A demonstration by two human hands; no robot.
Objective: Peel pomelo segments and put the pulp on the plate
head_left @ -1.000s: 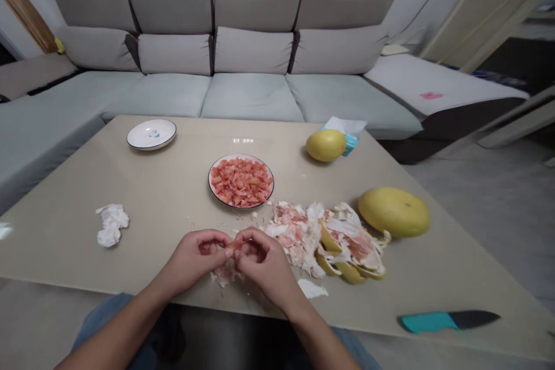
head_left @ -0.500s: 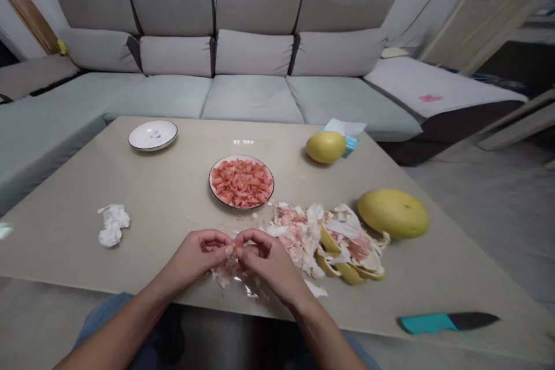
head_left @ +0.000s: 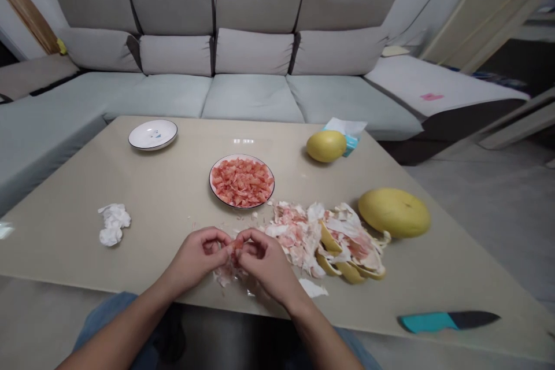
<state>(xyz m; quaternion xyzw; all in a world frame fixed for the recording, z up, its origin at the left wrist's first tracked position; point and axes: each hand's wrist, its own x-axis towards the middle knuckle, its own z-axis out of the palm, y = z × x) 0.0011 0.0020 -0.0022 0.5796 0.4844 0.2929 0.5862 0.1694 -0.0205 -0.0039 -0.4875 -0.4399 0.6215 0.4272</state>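
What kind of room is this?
It looks like a living room: there's a long grey sofa with cushions, a low table in front of it, and a tissue pack on the table.

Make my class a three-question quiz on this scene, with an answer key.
1. True or false: the bare left hand and bare right hand both touch a small red piece of fruit pulp.
2. How many whole, rounded yellow fruits lie on the glossy beige table?
3. Which lies farthest right: A, crumpled white tissue; B, round white plate; C, turquoise-handled, dark-bladed knife?

Key: 1 true; 2 two; 3 C.
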